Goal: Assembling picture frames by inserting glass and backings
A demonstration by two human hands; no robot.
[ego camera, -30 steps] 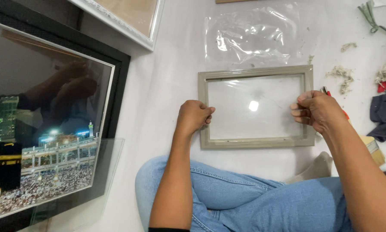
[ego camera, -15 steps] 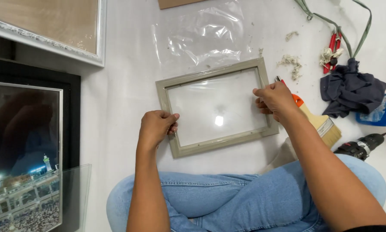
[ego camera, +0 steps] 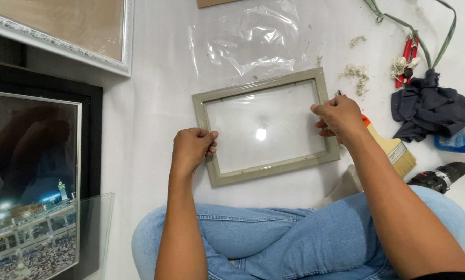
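A small grey-green picture frame with a clear pane lies flat and slightly tilted on the white floor. The left hand is curled closed on its left edge, the right hand pinched on its right edge. A paintbrush lies just right of the right hand; a plastic sheet lies beyond the frame.

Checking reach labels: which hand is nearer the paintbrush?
Right. The right hand grips the frame's right edge, right beside the paintbrush. The left hand holds the opposite edge, across the frame.
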